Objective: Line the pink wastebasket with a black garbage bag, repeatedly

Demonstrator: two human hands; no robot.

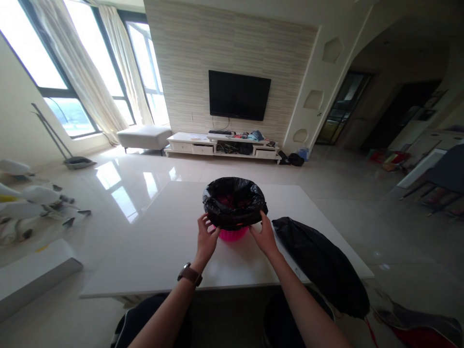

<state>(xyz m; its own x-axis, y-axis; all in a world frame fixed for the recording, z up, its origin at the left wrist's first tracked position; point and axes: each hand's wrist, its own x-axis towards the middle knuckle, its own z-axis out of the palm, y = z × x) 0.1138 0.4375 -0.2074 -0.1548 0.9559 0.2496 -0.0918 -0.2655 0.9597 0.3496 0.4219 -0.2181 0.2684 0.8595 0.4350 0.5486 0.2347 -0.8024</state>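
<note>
A pink waste bin (233, 236) with a perforated side stands upright on the white table (145, 251). A black garbage bag (232, 220) lines it and is folded outward over its rim, so only the lower part of the pink wall shows. My left hand (207, 239), with a brown-strapped watch at the wrist, grips the bag's folded edge on the near left. On the near right, the fingers of my right hand (265, 237) hold the same edge. Beside my right arm lies a long, puffed-out black bag (322, 261), overhanging the table's front edge, a red string at its end.
White objects (32, 198) are piled on the floor at left, near a long-handled dustpan (78, 162). Beyond the table are a grey ottoman (145, 137), a low TV cabinet (192, 145) and a wall-mounted television (239, 95). Dark chairs (447, 169) stand at right.
</note>
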